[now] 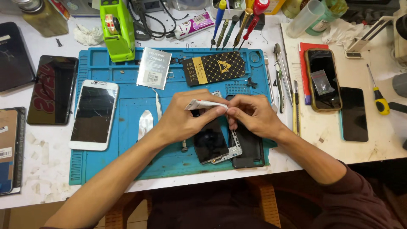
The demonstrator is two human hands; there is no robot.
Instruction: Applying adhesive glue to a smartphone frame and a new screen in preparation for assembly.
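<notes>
Hands pinch a crumpled white tube (206, 104): left hand (186, 118) its body; right hand (252, 116) its tip.

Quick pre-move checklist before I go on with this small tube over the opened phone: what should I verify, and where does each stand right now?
1. Tube held firmly: the left hand grips the small white tube by its body. Ok.
2. Tip under control: the right hand pinches the tube's end. Ok.
3. Tube capped or open: the fingers cover the tip. Cannot tell.
4. Work piece in place: the opened phone lies on the blue mat right under both hands. Ok.
5. Tools in reach: tweezers lie at the mat's right edge. Ok.
6. Loose parts clear: the silver battery rests apart, at the mat's top. Ok.
</notes>
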